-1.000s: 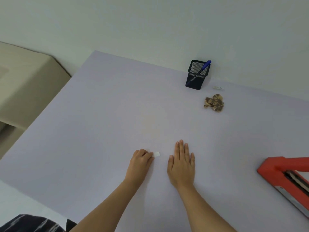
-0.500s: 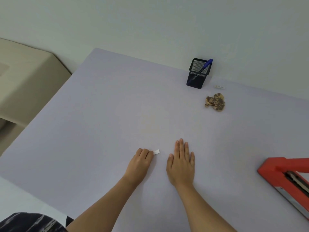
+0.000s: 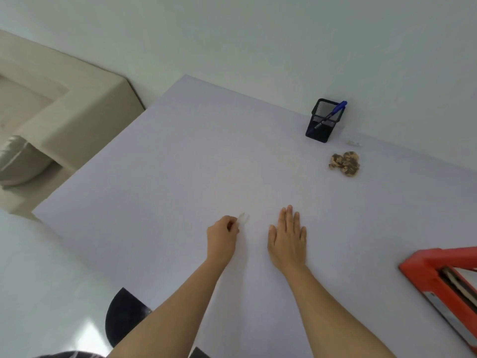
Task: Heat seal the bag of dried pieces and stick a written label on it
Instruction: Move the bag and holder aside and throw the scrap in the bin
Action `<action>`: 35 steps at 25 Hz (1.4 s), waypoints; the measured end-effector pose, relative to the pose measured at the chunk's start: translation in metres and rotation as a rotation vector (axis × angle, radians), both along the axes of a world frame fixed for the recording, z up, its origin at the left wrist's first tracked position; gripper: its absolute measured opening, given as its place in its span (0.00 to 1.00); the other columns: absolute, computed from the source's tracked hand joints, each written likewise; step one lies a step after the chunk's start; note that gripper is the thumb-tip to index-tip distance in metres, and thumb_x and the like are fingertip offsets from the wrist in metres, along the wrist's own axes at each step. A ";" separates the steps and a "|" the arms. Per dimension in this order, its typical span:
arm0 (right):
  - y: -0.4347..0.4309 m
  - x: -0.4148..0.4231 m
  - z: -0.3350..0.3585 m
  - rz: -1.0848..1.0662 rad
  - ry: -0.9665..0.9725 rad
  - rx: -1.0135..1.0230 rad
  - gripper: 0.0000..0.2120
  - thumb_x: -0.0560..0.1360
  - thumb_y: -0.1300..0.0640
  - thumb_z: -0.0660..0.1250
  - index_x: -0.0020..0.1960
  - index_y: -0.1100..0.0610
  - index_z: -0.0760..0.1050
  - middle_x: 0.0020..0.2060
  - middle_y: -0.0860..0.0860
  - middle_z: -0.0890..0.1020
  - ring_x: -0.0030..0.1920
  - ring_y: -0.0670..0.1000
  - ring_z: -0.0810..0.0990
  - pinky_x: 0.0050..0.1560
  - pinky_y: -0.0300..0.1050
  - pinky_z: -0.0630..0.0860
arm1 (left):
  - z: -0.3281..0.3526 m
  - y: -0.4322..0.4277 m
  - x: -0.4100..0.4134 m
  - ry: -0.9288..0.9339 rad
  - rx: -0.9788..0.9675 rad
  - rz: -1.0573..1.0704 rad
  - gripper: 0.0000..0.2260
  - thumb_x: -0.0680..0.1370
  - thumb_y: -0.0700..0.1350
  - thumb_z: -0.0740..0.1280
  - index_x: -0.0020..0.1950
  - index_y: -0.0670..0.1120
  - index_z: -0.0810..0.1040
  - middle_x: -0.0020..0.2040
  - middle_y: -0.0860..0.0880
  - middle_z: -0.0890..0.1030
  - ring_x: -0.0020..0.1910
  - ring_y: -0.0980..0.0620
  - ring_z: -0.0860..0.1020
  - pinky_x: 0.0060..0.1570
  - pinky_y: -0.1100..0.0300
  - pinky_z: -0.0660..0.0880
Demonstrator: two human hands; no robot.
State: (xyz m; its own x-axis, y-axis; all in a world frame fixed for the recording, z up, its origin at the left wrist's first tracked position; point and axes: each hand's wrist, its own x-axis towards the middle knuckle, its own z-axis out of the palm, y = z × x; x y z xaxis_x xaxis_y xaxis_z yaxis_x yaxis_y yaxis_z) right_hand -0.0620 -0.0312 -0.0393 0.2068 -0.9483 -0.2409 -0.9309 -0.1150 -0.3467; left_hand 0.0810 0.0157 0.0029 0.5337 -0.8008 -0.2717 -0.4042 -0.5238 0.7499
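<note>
My left hand [image 3: 223, 237] pinches a small white label [image 3: 243, 218] at its fingertips, just above the pale table [image 3: 180, 164]. My right hand [image 3: 287, 235] lies flat on the table beside it, fingers together, holding nothing. A small clump of brown dried pieces [image 3: 345, 163], seemingly in a clear bag, sits far right. The red heat sealer [image 3: 438, 275] stands at the right edge. A blue pen [image 3: 331, 115] leans in a black mesh cup [image 3: 322, 121] at the back.
A tiny pale scrap [image 3: 353, 143] lies near the wall behind the dried pieces. A beige sofa [image 3: 51, 120] with a grey cushion stands left of the table. The table's left edge runs diagonally; the floor shows below it.
My left hand has lifted the label slightly off the table and curled tighter on it. The view has swung left, showing more sofa and floor. My right hand stays flat.
</note>
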 end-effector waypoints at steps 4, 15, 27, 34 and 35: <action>0.020 0.000 0.025 0.082 -0.098 -0.077 0.26 0.81 0.51 0.46 0.75 0.59 0.46 0.76 0.53 0.47 0.76 0.53 0.45 0.73 0.54 0.46 | 0.021 0.040 0.000 0.026 -0.079 0.176 0.07 0.76 0.45 0.64 0.43 0.46 0.80 0.37 0.49 0.82 0.35 0.55 0.76 0.33 0.70 0.68; 0.196 0.092 0.035 0.274 -0.344 -0.039 0.37 0.71 0.40 0.33 0.75 0.56 0.48 0.76 0.50 0.50 0.76 0.49 0.46 0.73 0.45 0.44 | 0.041 0.225 0.086 -0.080 -0.119 0.431 0.07 0.76 0.40 0.64 0.50 0.44 0.80 0.39 0.51 0.80 0.39 0.55 0.76 0.40 0.65 0.68; 0.346 0.256 -0.038 0.442 -0.298 0.025 0.31 0.76 0.42 0.39 0.73 0.56 0.59 0.72 0.52 0.65 0.72 0.49 0.61 0.71 0.42 0.55 | -0.046 0.404 0.273 -0.084 0.064 0.449 0.05 0.75 0.42 0.66 0.44 0.47 0.82 0.41 0.50 0.81 0.38 0.55 0.78 0.36 0.72 0.67; 0.327 0.283 -0.172 0.352 -0.134 0.070 0.33 0.76 0.42 0.42 0.70 0.62 0.61 0.69 0.59 0.67 0.69 0.56 0.65 0.69 0.48 0.62 | -0.166 0.402 0.305 -0.064 0.093 0.555 0.08 0.75 0.39 0.65 0.51 0.43 0.82 0.39 0.49 0.81 0.41 0.50 0.78 0.43 0.63 0.68; 0.324 0.288 -0.201 0.356 -0.111 0.074 0.30 0.77 0.43 0.45 0.71 0.63 0.61 0.70 0.59 0.67 0.69 0.57 0.65 0.69 0.49 0.63 | -0.193 0.399 0.308 -0.060 0.094 0.555 0.07 0.75 0.39 0.65 0.50 0.44 0.82 0.39 0.49 0.81 0.41 0.51 0.79 0.43 0.63 0.69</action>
